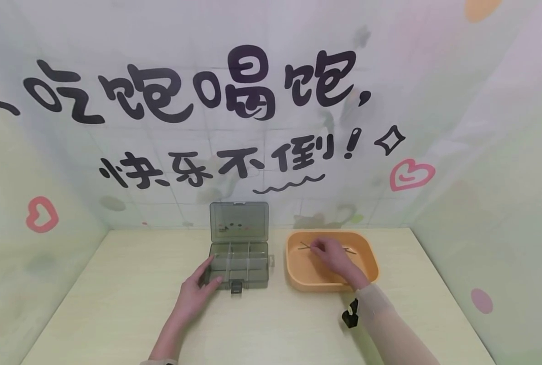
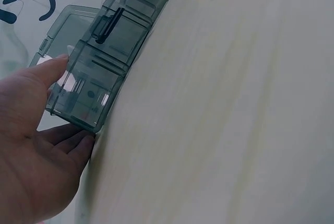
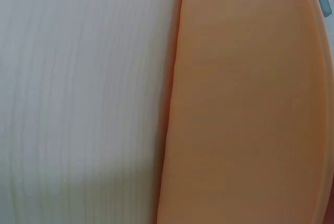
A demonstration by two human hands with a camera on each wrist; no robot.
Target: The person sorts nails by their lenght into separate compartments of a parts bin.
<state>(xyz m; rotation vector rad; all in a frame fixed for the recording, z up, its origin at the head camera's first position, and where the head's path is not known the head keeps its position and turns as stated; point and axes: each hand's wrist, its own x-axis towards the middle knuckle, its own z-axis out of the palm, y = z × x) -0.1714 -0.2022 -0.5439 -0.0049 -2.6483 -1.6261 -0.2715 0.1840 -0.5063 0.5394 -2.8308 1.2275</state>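
A grey see-through compartment box (image 1: 248, 263) stands on the table with its lid (image 1: 239, 222) raised at the back. My left hand (image 1: 195, 294) grips its left end, the thumb at the front corner and a finger along the side. The left wrist view shows this hand (image 2: 36, 135) with its thumb against the box (image 2: 104, 51). Inside the orange tray (image 1: 316, 287), my right hand (image 1: 330, 252) pinches thin dark strips (image 1: 304, 247) with its fingertips. More thin strips (image 1: 350, 251) lie partly hidden behind that hand. In the right wrist view only the tray's wall (image 3: 245, 104) shows, not the hand.
The box and tray stand side by side on a pale wooden table (image 1: 275, 329). A black latch (image 1: 236, 287) sticks out at the box's front. A white wall with black lettering rises behind, with side walls left and right. A black device (image 1: 350, 314) is on the right wrist.
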